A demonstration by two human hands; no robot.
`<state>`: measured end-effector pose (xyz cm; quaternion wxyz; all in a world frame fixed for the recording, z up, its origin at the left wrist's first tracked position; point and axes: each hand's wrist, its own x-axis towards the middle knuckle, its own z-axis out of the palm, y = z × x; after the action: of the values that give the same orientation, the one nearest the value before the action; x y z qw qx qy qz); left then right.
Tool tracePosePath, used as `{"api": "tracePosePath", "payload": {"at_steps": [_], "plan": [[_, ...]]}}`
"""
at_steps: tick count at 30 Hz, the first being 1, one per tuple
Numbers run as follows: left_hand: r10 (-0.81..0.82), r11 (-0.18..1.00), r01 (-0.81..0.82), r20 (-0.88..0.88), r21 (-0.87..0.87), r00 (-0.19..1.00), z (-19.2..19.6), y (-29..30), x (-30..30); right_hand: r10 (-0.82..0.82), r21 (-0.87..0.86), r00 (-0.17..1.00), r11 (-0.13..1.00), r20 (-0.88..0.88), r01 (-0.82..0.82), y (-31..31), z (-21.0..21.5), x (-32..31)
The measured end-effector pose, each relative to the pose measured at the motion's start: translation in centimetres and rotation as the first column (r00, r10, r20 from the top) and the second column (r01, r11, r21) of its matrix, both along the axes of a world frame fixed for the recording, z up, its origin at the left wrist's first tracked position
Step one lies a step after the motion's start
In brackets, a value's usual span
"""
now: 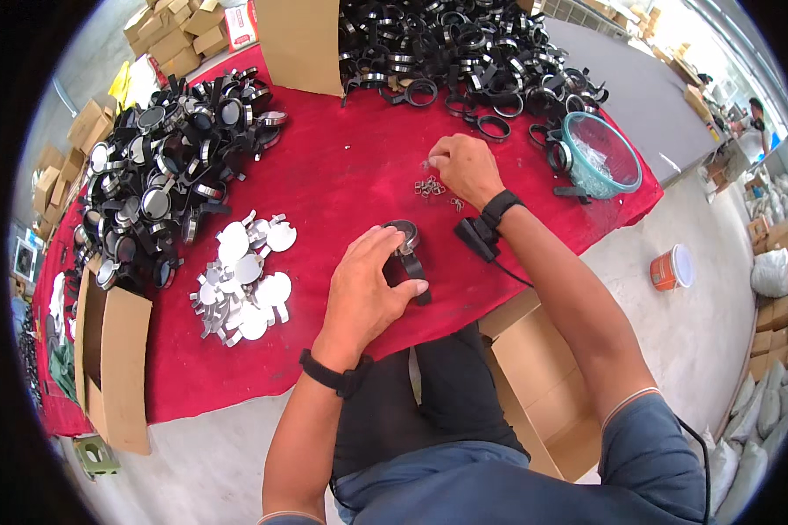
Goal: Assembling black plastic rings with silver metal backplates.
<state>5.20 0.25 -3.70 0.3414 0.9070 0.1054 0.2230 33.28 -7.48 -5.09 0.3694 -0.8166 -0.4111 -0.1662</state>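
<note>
My left hand [363,284] is closed round a black ring-shaped part [414,267] with a strap-like tab, resting on the red cloth near the table's front edge. Its thumb lies along the tab and its fingertips are at the ring. Farther right, my right hand [469,168] has its fingertips pinched together just above the cloth. A small clear bit seems to show at those fingertips, too small to name. Below them lies a little heap of small metal clips [428,186], with a few more clips [457,205] beside the right wrist.
Flat silver discs with tabs [252,273] lie left of my left hand. Black ring parts are heaped at far left [156,203] and at the back [468,39]. A teal basin [632,185] holds clear pieces. Cardboard boxes [127,350] stand around; a black device [475,238] sits by my right wrist.
</note>
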Motion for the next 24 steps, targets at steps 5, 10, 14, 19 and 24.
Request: {"api": "tracePosePath", "payload": {"at_steps": [5,10,14,19,24], "plan": [[0.002,0.998,-0.002,0.0,-0.057,1.0,0.2,0.2,0.2,-0.008,-0.24,0.975,0.97,-0.221,-0.047,-1.2,0.6,-0.7],[0.008,1.0,-0.008,-0.002,-0.017,1.0,-0.3,0.1,-0.2,-0.028,0.007,0.94,0.999,-0.34,0.032,-1.8,0.6,-1.9],[-0.003,1.0,0.003,0.009,-0.023,1.0,0.1,0.1,0.3,0.089,-0.177,0.979,0.977,-0.184,-0.122,-3.4,-1.1,-0.4],[0.005,1.0,-0.005,0.005,-0.021,1.0,-0.5,0.2,-0.2,-0.112,-0.051,0.958,0.993,-0.264,0.102,-3.8,0.0,-2.9],[0.005,0.999,-0.005,-0.003,-0.043,1.0,0.3,0.1,0.4,-0.002,-0.077,0.981,0.997,-0.192,-0.013,-5.0,-0.8,-2.0]]}}
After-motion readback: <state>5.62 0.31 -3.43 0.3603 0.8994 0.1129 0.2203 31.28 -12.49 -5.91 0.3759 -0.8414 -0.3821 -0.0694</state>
